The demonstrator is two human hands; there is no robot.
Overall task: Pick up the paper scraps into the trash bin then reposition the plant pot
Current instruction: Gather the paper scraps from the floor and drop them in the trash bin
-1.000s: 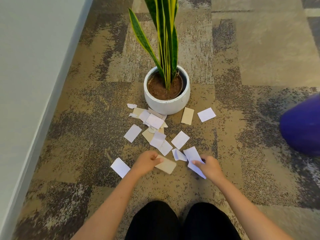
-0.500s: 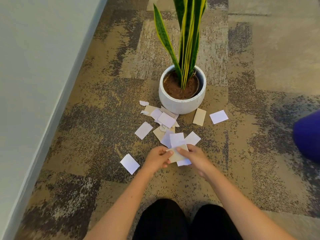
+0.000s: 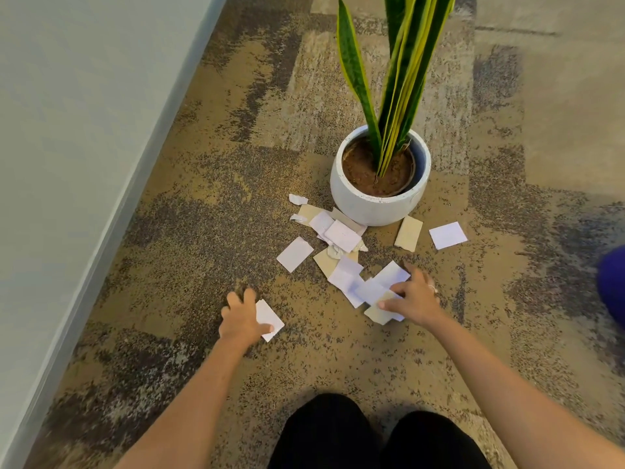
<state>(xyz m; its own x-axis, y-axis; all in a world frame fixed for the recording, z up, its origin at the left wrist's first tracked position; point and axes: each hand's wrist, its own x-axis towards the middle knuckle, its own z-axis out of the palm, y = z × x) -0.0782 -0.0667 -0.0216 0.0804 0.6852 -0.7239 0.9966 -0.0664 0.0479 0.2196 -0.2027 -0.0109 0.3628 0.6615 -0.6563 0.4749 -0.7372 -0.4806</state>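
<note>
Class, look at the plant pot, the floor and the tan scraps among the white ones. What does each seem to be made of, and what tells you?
plant pot: probably ceramic or concrete; matte, speckled off-white, thick rim.
floor: carpet; fuzzy, mottled brown-grey pile, no shine.
tan scraps: likely thin card or kraft paper; flat, dull brown, stiff-looking straight edges.

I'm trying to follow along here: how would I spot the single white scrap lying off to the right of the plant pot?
Find the round white plant pot on the carpet. Just right of its base lies a tan cardboard scrap, and beyond that the square white scrap. Unlike the overlapping heap near the hands, it lies flat and alone, touching no other paper.
</note>
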